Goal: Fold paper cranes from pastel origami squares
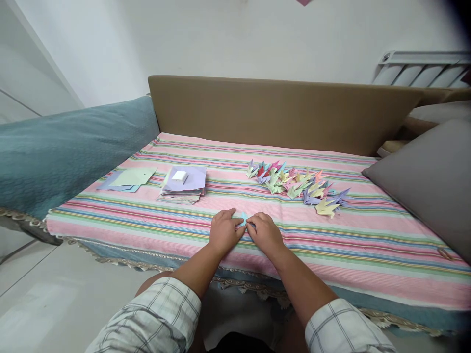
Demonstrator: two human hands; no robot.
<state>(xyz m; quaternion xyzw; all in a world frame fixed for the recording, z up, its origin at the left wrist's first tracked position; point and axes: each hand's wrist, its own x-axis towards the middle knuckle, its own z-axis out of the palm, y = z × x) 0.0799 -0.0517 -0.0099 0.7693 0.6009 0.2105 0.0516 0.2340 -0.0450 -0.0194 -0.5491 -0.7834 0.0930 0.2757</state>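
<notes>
A small light-blue folded paper (244,217) lies on the striped cloth (154,218), between my two hands. My left hand (225,230) rests on the cloth at its left, thumb and index finger pressing the paper's left edge. From the right, my right hand (265,232) pinches the paper's lower right side with bent fingers. Most of the paper's lower part is hidden under the fingertips. Beyond my right hand lies a cluster of folded paper cranes (274,181) in several colours, a pale yellow one (327,208) nearest.
A stack of square papers (195,179) with a small white block (180,177) on top stands at the left. Loose sheets (134,177) lie farther left. A grey cushion (427,176) is at the right; a brown backrest (257,115) runs behind.
</notes>
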